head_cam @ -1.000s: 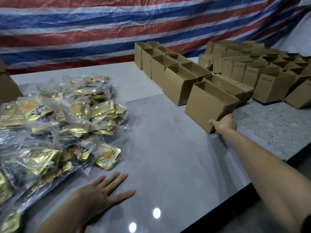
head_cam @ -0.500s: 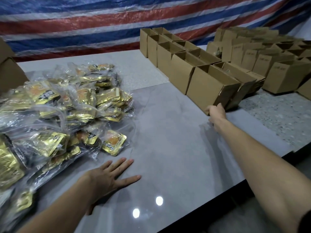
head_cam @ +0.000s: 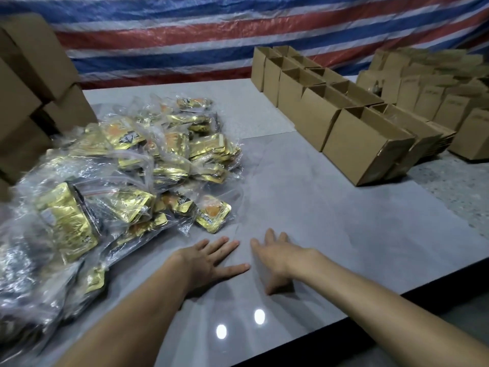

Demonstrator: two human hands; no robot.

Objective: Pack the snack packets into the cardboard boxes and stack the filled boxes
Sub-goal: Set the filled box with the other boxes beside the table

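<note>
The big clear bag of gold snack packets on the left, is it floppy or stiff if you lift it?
Probably floppy: the clear bag is wrinkled and slumps over its neighbours. Likely slippery too, as its plastic looks shiny, like the table. It looks stuffed with packets, so probably heavy for a bag.

I can read no text from here. The packets carry dark printed marks on their gold fronts, too blurred for me to make out. The boxes at the far right show faint print on their sides, which I cannot read either.
</note>
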